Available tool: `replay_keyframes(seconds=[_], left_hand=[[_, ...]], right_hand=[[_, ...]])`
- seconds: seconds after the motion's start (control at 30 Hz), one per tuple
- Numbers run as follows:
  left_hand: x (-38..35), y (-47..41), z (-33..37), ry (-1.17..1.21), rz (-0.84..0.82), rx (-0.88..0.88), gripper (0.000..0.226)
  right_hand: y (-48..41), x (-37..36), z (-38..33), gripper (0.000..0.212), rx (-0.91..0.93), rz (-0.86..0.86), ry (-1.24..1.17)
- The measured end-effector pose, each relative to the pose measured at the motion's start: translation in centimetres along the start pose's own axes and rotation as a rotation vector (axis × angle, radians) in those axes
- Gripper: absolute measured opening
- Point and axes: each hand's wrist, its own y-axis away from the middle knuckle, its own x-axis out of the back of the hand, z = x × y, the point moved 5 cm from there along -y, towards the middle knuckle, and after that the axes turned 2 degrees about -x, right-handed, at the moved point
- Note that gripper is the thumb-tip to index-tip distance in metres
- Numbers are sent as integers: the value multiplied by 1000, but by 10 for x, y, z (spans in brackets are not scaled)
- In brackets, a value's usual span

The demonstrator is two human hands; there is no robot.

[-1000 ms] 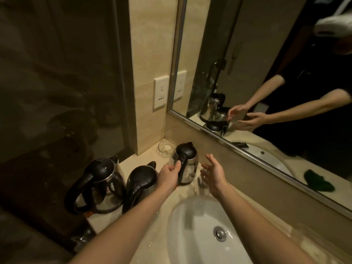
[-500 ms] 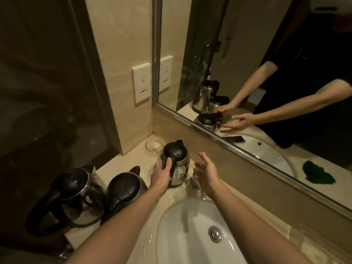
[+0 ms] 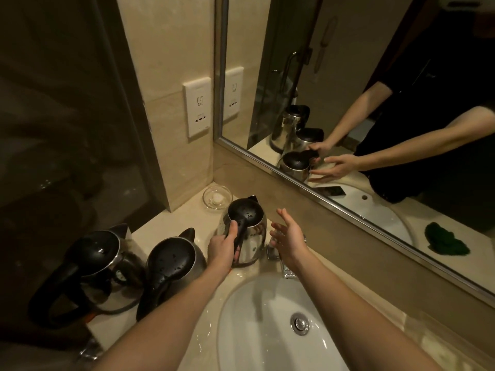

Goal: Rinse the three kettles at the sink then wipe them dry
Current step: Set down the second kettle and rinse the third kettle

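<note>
Nearest, a white sink basin (image 3: 241, 344) is seen set into the pale stone counter (image 3: 166, 223), with a metal drain (image 3: 300, 324) at its bottom, and both bare forearms are stretched over its rim. Past the basin's left edge, the black handle of the far kettle (image 3: 245, 211) is gripped by the left hand (image 3: 223, 246), with the fingers curled round the handle and the thumb laid along its top. This steel kettle is stood upright on the counter behind the basin, its black lid closed and beaded with drops. Just to its right the right hand (image 3: 290, 238) is held open, fingers spread and lightly bent, nothing grasped. It is near the kettle's side, but contact cannot be made out. A chrome tap (image 3: 287, 273) is partly hidden under that hand. To the left, the middle kettle (image 3: 175, 259) and the left kettle (image 3: 93, 253) are set upright side by side on the counter, lids closed, handles turned toward the viewer. Farther back, a small glass dish (image 3: 217, 196) is placed in the corner. On the wall above, a white socket plate (image 3: 197, 109) is mounted beside the framed mirror (image 3: 348, 62), in which a green cloth (image 3: 446, 243) is reflected.
</note>
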Motion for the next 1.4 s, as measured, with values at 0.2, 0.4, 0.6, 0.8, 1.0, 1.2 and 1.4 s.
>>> replay_keyframes(seconds=[0.2, 0.4, 0.6, 0.8, 1.0, 1.2, 1.4], left_hand=[[7, 30, -2, 23, 18, -13, 59], [22, 70, -12, 36, -10, -11, 55], [40, 111, -27, 50, -59, -21, 54], [49, 141, -42, 38, -150, -18, 54], [46, 160, -48, -15, -214, -45, 55], [37, 170, -54, -50, -254, -46, 55], [27, 174, -59, -49, -270, -34, 54]], right_hand=[[22, 2, 5, 49, 11, -8, 43], [51, 11, 16, 57, 43, 5, 53], [81, 23, 40, 53, 22, 42, 58], [110, 29, 67, 43, 3, 34, 43], [128, 41, 77, 43, -2, 53, 35], [140, 55, 81, 55, -1, 83, 10], [148, 69, 80, 50, 23, 116, 54]])
